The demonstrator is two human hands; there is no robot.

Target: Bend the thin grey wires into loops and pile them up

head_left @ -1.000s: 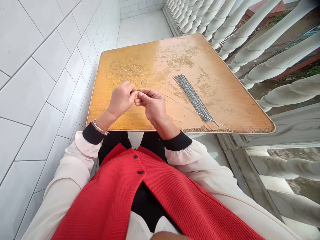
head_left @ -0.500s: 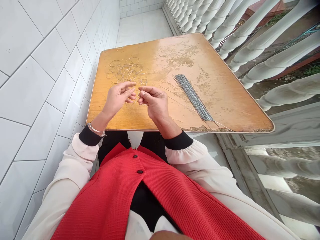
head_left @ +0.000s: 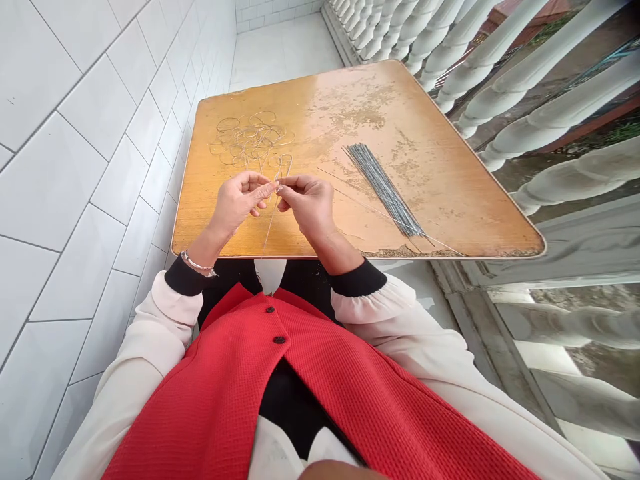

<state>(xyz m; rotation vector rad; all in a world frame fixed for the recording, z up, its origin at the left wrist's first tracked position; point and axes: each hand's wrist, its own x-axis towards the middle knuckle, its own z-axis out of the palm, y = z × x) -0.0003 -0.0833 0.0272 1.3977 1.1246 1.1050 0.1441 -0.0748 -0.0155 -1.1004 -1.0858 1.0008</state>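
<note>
Pinching one thin wire [head_left: 270, 223] at the middle of the worktop [head_left: 450, 200], two hands meet at their fingertips. Right hand [head_left: 310, 208] has thumb and forefinger closed on the wire, other fingers loosely curled. Left hand [head_left: 236, 203] is half open, thumb and forefinger up at the wire, other fingers curled under; can't tell if it's really gripping or only touching. Wire hangs down past the fingers, toward the near worktop edge. One narrow wire loop [head_left: 283, 167] sits just above the hands, unclear if it's joined to the held wire. Behind the left hand is one pile of wire loops [head_left: 250, 139], tangled and overlapping, too many to count. To the right lies one bundle of straight wires [head_left: 383, 190], laid diagonally, also uncountable, with two loose wires [head_left: 373, 207] just beside it. One bangle [head_left: 197, 264] on the left wrist. Two black buttons [head_left: 275, 325] on a red vest [head_left: 280, 400]. Tiled wall [head_left: 85, 200] on the left, white balustrade [head_left: 525, 87] on the right.
</note>
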